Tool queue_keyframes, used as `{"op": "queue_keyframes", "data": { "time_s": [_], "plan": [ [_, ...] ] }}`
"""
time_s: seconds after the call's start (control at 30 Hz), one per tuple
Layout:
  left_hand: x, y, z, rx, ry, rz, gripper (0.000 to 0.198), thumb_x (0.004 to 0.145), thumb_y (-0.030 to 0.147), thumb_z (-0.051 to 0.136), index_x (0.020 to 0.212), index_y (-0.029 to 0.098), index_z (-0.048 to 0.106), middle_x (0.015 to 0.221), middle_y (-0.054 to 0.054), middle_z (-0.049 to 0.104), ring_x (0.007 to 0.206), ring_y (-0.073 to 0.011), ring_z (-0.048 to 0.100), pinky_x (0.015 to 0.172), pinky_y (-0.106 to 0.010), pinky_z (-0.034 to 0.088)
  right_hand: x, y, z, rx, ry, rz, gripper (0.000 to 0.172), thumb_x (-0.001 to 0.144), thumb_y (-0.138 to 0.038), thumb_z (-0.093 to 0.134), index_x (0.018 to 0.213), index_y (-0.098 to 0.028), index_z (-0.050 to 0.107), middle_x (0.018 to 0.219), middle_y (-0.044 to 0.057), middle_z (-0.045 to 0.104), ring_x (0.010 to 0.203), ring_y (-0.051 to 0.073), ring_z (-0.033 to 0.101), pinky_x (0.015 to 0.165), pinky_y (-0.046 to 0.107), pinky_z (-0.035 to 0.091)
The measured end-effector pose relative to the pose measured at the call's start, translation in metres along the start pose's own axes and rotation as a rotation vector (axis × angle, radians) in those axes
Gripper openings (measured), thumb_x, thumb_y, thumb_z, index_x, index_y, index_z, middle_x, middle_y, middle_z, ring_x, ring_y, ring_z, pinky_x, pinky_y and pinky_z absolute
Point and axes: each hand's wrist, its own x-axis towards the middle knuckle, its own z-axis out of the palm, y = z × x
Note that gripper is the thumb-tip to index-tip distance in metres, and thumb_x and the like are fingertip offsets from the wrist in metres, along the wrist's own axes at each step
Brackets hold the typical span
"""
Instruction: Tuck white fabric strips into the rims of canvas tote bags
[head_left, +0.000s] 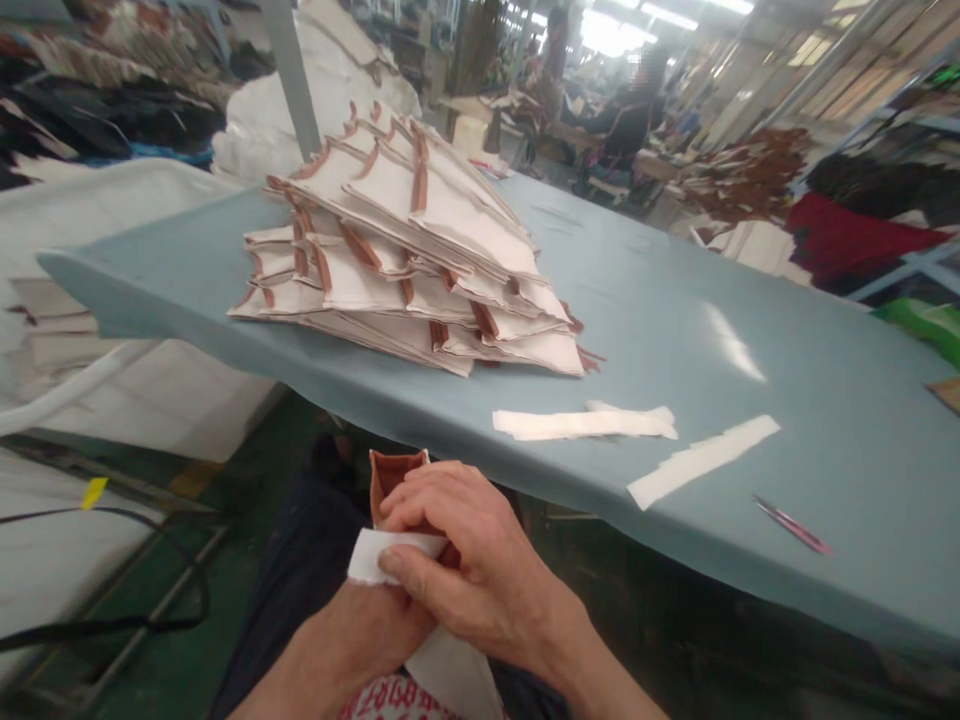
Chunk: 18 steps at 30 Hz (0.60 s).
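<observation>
Right hand (469, 535) pinches white strip (366, 556) near table edge (585, 492).

Held strip (367, 556) looked papery, matt; stacked pieces (474, 232) looked like matt cloth; tabletop (637, 300) was smooth, glossy.

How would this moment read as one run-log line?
right hand: thumb on white strip, fingers over brown-lined piece | left hand: beneath, grip hidden | table: cream stack, loose strips, pink-ended tool
</observation>
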Motion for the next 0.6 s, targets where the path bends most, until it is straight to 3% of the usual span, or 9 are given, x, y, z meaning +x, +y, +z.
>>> {"op": "queue_keyframes", "data": {
  "time_s": [0.1, 0.17, 0.2, 0.3, 0.37, 0.47, 0.6],
  "plan": [
    [0.015, 0.008, -0.02, -0.135, 0.001, -0.021, 0.045, 0.111, 0.028, 0.041, 0.107, 0.023, 0.086, 0.096, -0.015, 0.085, 0.085, -0.0318, 0.08, 0.081, -0.039, 0.07, 0.001, -0.004, -0.002, 0.109, 0.069, 0.029, 0.016, 0.108, -0.028, 0.075, 0.092, -0.025, 0.074, 0.105, 0.006, 0.088, 0.107, 0.025, 0.082, 0.107, 0.043, 0.06],
    [0.027, 0.016, -0.035, -0.315, 0.034, -0.116, 0.047, 0.119, 0.043, 0.038, 0.111, 0.024, 0.079, 0.095, -0.01, 0.082, 0.086, -0.0275, 0.078, 0.079, -0.035, 0.068, -0.001, -0.005, -0.007, 0.269, 0.227, 0.176, 0.02, 0.108, -0.036, 0.077, 0.091, -0.025, 0.074, 0.094, 0.004, 0.085, 0.09, 0.023, 0.079, 0.092, 0.039, 0.063],
    [0.031, 0.019, -0.041, -0.51, 0.087, -0.235, 0.049, 0.12, 0.055, 0.039, 0.109, 0.024, 0.075, 0.087, -0.007, 0.077, 0.078, -0.0254, 0.074, 0.072, -0.033, 0.066, -0.003, -0.004, -0.011, 0.366, 0.339, 0.266, 0.025, 0.108, -0.044, 0.078, 0.091, -0.026, 0.073, 0.086, 0.002, 0.081, 0.079, 0.021, 0.075, 0.081, 0.036, 0.062],
    [0.034, 0.021, -0.05, -0.895, 0.202, -0.499, 0.067, 0.114, 0.085, 0.028, 0.102, 0.027, 0.06, 0.075, 0.001, 0.066, 0.057, -0.0194, 0.059, 0.054, -0.029, 0.054, -0.012, 0.007, -0.019, 0.573, 0.572, 0.46, 0.045, 0.102, -0.067, 0.081, 0.09, -0.025, 0.07, 0.067, -0.004, 0.066, 0.054, 0.013, 0.053, 0.055, 0.026, 0.047],
    [0.026, 0.015, -0.049, -0.926, 0.247, -0.588, 0.075, 0.11, 0.092, 0.02, 0.089, 0.028, 0.052, 0.07, 0.003, 0.059, 0.052, -0.0171, 0.051, 0.05, -0.027, 0.048, -0.023, 0.019, -0.016, 0.609, 0.53, 0.55, 0.056, 0.095, -0.076, 0.086, 0.087, -0.024, 0.067, 0.062, -0.006, 0.06, 0.049, 0.01, 0.041, 0.048, 0.023, 0.036],
    [0.003, 0.004, -0.047, -0.869, 0.255, -0.651, 0.078, 0.109, 0.094, 0.026, 0.073, 0.028, 0.046, 0.061, 0.004, 0.048, 0.053, -0.0166, 0.042, 0.049, -0.027, 0.039, -0.043, 0.035, 0.006, 0.635, 0.339, 0.723, 0.064, 0.088, -0.083, 0.087, 0.086, -0.023, 0.065, 0.062, -0.007, 0.057, 0.049, 0.008, 0.031, 0.047, 0.022, 0.026],
    [-0.028, 0.0, -0.055, -0.766, 0.232, -0.685, 0.064, 0.109, 0.078, 0.055, 0.076, 0.024, 0.061, 0.071, 0.001, 0.062, 0.066, -0.0184, 0.052, 0.062, -0.027, 0.046, -0.072, 0.043, 0.051, 0.715, 0.194, 0.877, 0.071, 0.085, -0.091, 0.084, 0.087, -0.023, 0.063, 0.063, -0.007, 0.055, 0.053, 0.008, 0.033, 0.051, 0.023, 0.024]
  ]
}}
